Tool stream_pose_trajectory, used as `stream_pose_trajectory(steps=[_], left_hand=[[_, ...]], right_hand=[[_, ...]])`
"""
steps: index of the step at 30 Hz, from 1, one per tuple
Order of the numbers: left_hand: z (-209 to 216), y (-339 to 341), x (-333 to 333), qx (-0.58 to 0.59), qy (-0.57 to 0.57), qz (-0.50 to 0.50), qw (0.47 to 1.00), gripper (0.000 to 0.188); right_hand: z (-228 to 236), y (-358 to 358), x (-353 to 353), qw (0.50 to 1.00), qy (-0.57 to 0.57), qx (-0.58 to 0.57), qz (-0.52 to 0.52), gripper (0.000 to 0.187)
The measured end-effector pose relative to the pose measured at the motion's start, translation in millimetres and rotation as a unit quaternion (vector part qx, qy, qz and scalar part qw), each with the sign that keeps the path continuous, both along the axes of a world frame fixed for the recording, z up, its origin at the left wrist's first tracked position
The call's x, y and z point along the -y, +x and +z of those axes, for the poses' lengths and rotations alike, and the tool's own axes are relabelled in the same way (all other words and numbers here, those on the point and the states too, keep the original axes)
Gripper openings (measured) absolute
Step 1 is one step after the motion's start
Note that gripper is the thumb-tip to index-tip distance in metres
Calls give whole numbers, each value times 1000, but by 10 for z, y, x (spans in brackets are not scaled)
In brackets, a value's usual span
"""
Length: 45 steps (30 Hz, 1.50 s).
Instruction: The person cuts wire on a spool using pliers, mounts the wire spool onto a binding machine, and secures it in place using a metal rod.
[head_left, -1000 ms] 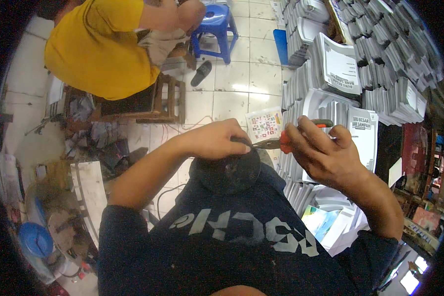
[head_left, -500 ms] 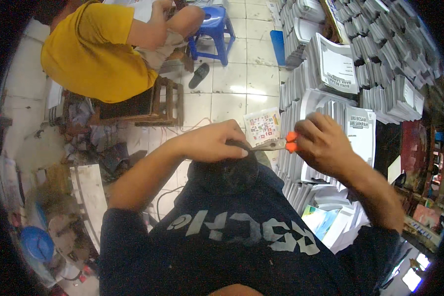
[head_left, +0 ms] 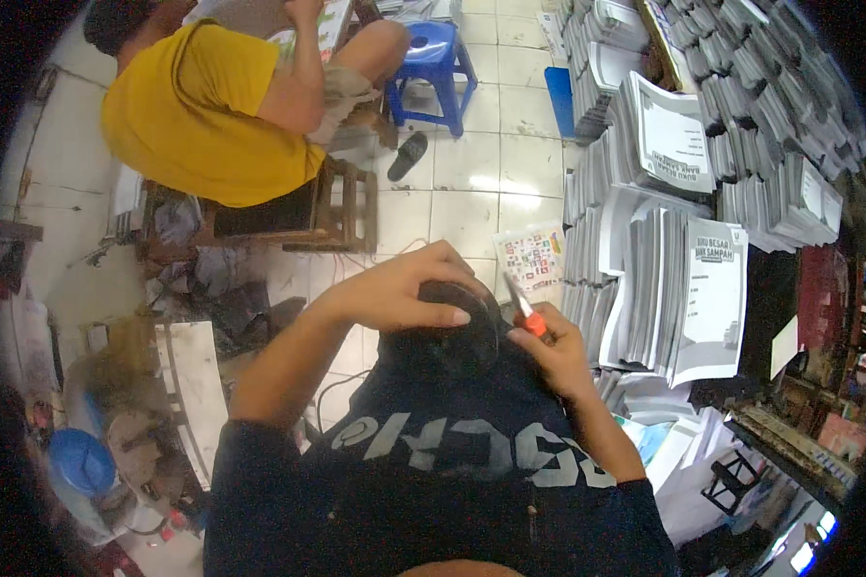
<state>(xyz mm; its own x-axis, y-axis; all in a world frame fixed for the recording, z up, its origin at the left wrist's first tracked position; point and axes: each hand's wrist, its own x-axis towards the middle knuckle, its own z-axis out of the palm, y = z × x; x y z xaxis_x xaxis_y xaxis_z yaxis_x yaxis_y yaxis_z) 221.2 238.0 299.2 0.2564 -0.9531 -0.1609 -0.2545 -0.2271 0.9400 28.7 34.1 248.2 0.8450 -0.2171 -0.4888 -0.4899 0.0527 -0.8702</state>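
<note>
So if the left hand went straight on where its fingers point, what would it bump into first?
Beyond the dark round thing it holds, the left hand would probably meet the orange-handled pliers in the right hand, though depth is unclear.

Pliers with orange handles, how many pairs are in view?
1 pair: the orange-handled pliers, held in the right hand. Others could be hidden elsewhere.
</note>
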Motion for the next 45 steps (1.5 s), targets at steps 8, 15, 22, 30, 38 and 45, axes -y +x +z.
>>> stream_pose_trajectory(steps=[8, 15, 22, 30, 38, 45], left_hand=[[-507, -388, -200, -87, 85, 87, 989, 34], [-592, -825, -872, -150, 26, 122, 981, 31], [-870, -1234, -1795, -216, 9, 258, 942, 38], [-759, -1773, -3247, -207, -46, 327, 921, 34], [-591, -2411, -4425, -111, 19, 495, 862, 36], [-1031, -3270, -4757, -135, -60, 757, 636, 35]], right_hand=[[-281, 46, -184, 997, 36, 57, 47, 20], [-388, 509, -266, 989, 98, -25, 113, 28], [-108, 618, -1441, 940, 52, 0, 338, 45], [-23, 770, -3044, 868, -21, 169, 466, 30], [68, 637, -4634, 768, 30, 256, 586, 29], [111, 443, -5641, 700, 61, 244, 668, 28]])
